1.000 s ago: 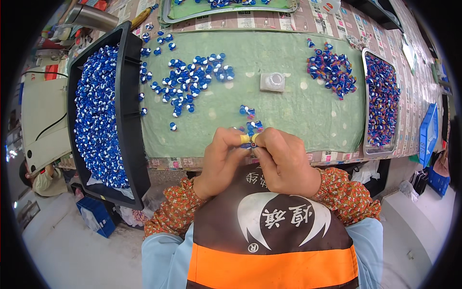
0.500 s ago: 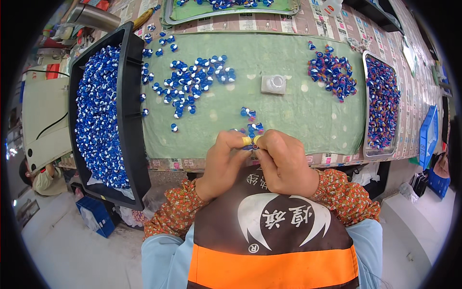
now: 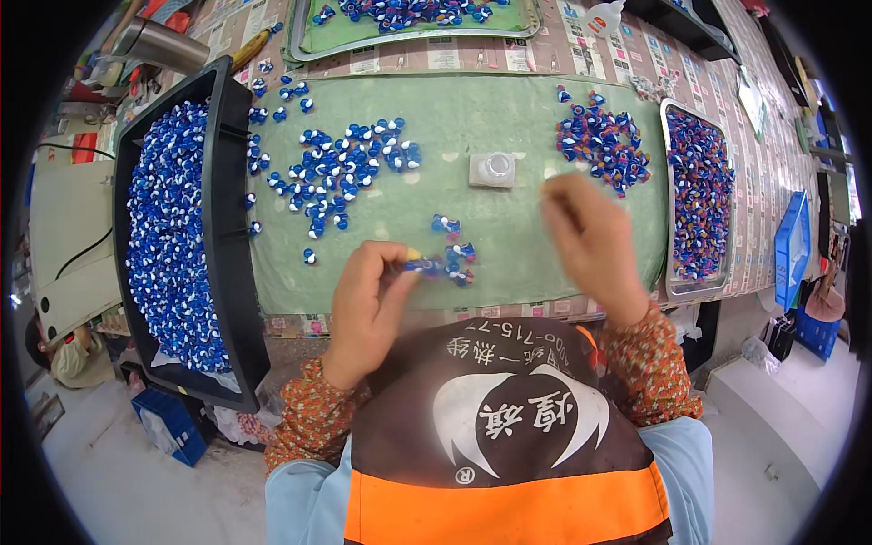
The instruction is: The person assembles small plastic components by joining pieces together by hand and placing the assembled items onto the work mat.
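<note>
My left hand (image 3: 366, 295) is closed, thumb and forefinger pinching a small blue piece (image 3: 423, 265) just above the green cloth (image 3: 509, 245). A yellow cover sits on its forefinger tip. Beside that piece lie several blue pieces with reddish parts (image 3: 459, 254). My right hand (image 3: 590, 243) is raised over the cloth, to the right of a small whitish block with a round clear top (image 3: 493, 170). Motion smears its fingers, so whether they hold anything is unclear. Loose blue-and-white pieces (image 3: 336, 173) spread across the cloth's left half; blue-and-red pieces (image 3: 604, 141) are heaped at its right.
A deep black bin (image 3: 238, 272) full of blue-and-white pieces stands at the left. On the right is a metal tray (image 3: 672, 259) of blue-and-red pieces. Another metal tray (image 3: 418, 38) lies at the far edge, near a white bottle (image 3: 603, 18) and a steel flask (image 3: 163, 45).
My hands have parted: the right moved up and right, away from the left. The left moved slightly left with the blue piece. The whole view shifted a little.
</note>
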The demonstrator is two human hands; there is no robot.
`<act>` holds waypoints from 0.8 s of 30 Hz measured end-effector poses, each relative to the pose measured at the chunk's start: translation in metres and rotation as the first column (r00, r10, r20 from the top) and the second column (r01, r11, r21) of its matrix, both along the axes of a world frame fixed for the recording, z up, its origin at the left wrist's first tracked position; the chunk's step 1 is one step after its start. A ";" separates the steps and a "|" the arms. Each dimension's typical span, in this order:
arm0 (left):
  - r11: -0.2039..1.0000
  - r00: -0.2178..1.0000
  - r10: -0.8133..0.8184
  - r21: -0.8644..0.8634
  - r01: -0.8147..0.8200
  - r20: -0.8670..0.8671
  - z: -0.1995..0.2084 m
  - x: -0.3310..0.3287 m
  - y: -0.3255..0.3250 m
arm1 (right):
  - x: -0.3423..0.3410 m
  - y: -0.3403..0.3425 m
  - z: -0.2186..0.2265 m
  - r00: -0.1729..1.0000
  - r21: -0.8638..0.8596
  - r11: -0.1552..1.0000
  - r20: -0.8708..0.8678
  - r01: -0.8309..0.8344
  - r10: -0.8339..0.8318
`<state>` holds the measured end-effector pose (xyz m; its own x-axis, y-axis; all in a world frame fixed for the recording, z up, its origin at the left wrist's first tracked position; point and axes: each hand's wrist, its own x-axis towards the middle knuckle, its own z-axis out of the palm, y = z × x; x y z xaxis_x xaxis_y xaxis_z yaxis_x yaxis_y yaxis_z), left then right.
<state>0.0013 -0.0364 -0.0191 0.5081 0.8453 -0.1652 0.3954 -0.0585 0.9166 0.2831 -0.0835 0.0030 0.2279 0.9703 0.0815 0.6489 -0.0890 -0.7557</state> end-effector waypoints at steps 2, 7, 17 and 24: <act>1.000 0.998 -0.005 0.028 0.007 -0.069 0.006 -0.002 0.005 | 0.031 0.008 -0.012 0.974 0.127 0.989 0.205 0.076 -0.102; 0.983 0.966 -0.018 0.171 0.063 -0.257 0.008 -0.009 0.012 | 0.051 0.023 -0.021 0.864 0.162 0.985 0.486 0.056 -0.129; 0.983 0.957 0.133 0.156 -0.095 -0.258 0.016 -0.023 0.025 | 0.046 0.026 -0.022 0.827 0.152 0.988 0.557 -0.017 -0.072; 0.825 0.938 0.209 0.565 -0.017 -0.277 0.012 -0.014 0.059 | 0.058 0.007 -0.016 0.994 -0.418 0.908 -0.110 -0.027 -0.021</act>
